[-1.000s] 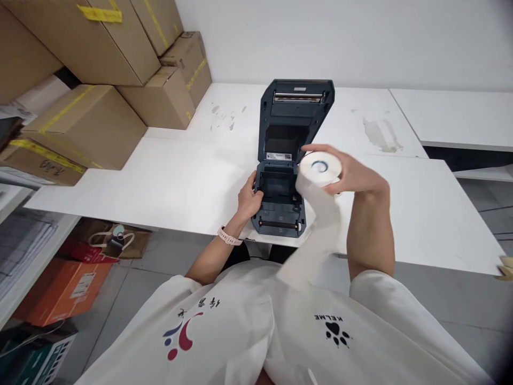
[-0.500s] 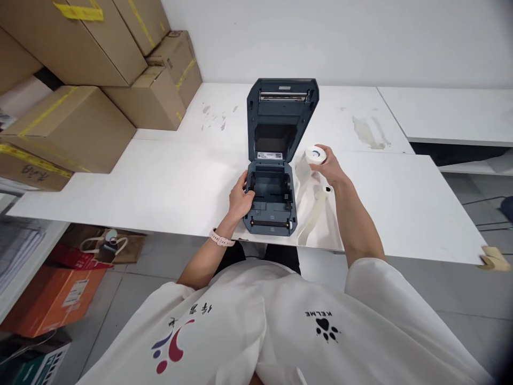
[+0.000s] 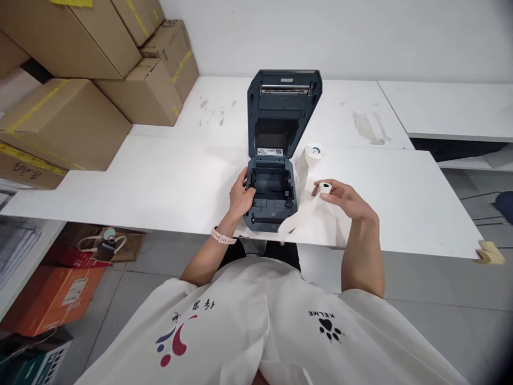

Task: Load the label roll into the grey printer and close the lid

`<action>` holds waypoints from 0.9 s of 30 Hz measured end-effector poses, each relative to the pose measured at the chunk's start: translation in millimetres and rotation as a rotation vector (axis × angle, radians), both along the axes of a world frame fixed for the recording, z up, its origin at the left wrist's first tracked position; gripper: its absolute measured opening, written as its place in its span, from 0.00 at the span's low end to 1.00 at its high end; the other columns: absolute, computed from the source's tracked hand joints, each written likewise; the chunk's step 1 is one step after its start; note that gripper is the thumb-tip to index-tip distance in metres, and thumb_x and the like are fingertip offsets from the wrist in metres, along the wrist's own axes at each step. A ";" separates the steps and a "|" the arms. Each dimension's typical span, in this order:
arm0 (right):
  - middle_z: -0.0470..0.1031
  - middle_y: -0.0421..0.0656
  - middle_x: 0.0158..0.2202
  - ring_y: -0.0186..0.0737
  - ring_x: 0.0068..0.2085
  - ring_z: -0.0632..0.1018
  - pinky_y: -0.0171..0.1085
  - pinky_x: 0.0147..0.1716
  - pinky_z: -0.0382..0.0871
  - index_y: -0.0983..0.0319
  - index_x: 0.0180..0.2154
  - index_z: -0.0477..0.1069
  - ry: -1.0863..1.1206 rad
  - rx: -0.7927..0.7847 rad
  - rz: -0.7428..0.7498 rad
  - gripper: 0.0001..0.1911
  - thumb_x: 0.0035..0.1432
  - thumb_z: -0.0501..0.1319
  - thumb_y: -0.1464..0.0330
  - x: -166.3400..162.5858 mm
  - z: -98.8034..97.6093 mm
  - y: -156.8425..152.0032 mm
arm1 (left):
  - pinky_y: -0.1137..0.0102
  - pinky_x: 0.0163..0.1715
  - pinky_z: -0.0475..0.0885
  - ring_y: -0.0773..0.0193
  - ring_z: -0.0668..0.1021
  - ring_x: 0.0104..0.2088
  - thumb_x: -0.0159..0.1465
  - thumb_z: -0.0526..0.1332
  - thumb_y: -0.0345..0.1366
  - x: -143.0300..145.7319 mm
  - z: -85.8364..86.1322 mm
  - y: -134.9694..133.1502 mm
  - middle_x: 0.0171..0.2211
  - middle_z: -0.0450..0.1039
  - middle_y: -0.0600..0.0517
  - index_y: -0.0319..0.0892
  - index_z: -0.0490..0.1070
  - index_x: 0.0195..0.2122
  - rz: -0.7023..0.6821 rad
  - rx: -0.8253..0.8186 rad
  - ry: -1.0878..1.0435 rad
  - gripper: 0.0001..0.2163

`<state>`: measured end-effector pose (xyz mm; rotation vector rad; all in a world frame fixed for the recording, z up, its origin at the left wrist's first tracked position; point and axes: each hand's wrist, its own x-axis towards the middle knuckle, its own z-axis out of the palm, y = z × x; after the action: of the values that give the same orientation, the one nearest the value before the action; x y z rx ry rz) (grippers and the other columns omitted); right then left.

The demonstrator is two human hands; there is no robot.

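A dark grey label printer [image 3: 276,160] stands open on the white table [image 3: 168,182], its lid tilted back and its bay bare. My left hand [image 3: 240,197], with a watch on the wrist, grips the printer's left side wall. A white paper roll [image 3: 311,153] lies on the table just right of the printer. A loose strip of paper [image 3: 301,206] trails from it to the table's front edge. My right hand [image 3: 345,199] is curled with its fingertips pinching a small white roll [image 3: 325,187] that rests on the strip.
Cardboard boxes [image 3: 80,91] with yellow tape are stacked on the table's left. A second white table [image 3: 449,107] adjoins at the back right. Below on the left are an orange box [image 3: 52,294] and a paper bag [image 3: 108,243]. A tan scrap [image 3: 489,252] lies at the right edge.
My right hand has lowered the white roll, left it on the table beside the printer, and drawn back to the small roll. My left hand has stayed on the printer.
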<state>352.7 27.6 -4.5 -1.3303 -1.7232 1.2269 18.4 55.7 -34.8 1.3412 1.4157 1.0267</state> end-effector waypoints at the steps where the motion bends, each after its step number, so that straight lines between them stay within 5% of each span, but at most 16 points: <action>1: 0.83 0.46 0.46 0.50 0.45 0.82 0.50 0.46 0.78 0.53 0.55 0.75 0.028 0.045 0.077 0.26 0.60 0.66 0.47 -9.0 14.3 3.5 | 0.57 0.65 0.70 0.49 0.71 0.68 0.56 0.58 0.29 0.1 -0.9 0.1 0.70 0.66 0.49 0.47 0.58 0.72 -0.002 0.005 -0.005 0.39; 3: 0.82 0.46 0.48 0.50 0.47 0.82 0.48 0.47 0.77 0.52 0.58 0.73 -0.003 0.165 0.226 0.27 0.63 0.64 0.48 -32.1 43.2 14.4 | 0.57 0.66 0.69 0.49 0.70 0.69 0.56 0.58 0.29 0.2 -2.8 0.4 0.71 0.65 0.49 0.46 0.58 0.72 -0.002 0.014 -0.005 0.39; 6: 0.79 0.48 0.58 0.52 0.54 0.80 0.48 0.52 0.75 0.55 0.62 0.70 -0.332 0.317 0.376 0.25 0.68 0.60 0.55 -80.8 70.9 37.8 | 0.56 0.68 0.67 0.48 0.69 0.70 0.57 0.58 0.29 0.3 -5.6 1.3 0.72 0.64 0.49 0.46 0.57 0.73 -0.002 0.018 0.009 0.39; 9: 0.76 0.51 0.63 0.57 0.59 0.78 0.51 0.54 0.73 0.61 0.63 0.69 -0.738 0.354 0.466 0.24 0.68 0.56 0.66 -133.0 69.0 61.1 | 0.54 0.68 0.67 0.47 0.69 0.69 0.57 0.58 0.29 0.6 -8.2 2.7 0.72 0.64 0.49 0.47 0.57 0.73 0.002 0.022 0.016 0.40; 13: 0.79 0.55 0.57 0.60 0.57 0.79 0.53 0.55 0.70 0.66 0.59 0.72 -1.059 0.326 0.477 0.23 0.64 0.56 0.73 -169.3 48.6 68.6 | 0.53 0.67 0.68 0.47 0.71 0.68 0.57 0.59 0.29 0.8 -10.5 3.7 0.71 0.65 0.50 0.48 0.58 0.72 0.008 0.030 0.015 0.39; 21: 0.80 0.52 0.55 0.55 0.53 0.78 0.54 0.52 0.74 0.62 0.56 0.77 -0.633 0.558 0.249 0.20 0.72 0.51 0.65 -143.3 30.8 -17.5 | 0.58 0.68 0.66 0.52 0.66 0.72 0.59 0.57 0.30 3.6 0.5 -5.2 0.74 0.58 0.47 0.46 0.53 0.73 -0.045 0.033 -0.125 0.38; 27: 0.72 0.45 0.67 0.54 0.68 0.70 0.60 0.66 0.66 0.53 0.65 0.69 -0.565 0.602 0.100 0.23 0.73 0.54 0.58 -151.0 0.4 -83.1 | 0.59 0.69 0.65 0.52 0.64 0.73 0.61 0.61 0.35 5.1 5.5 -5.0 0.76 0.52 0.49 0.50 0.47 0.74 -0.107 -0.031 -0.213 0.41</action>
<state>201.7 -55.6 -4.1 -1.2777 -2.3219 0.3061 23.5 50.7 -29.4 1.2315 1.1846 1.0395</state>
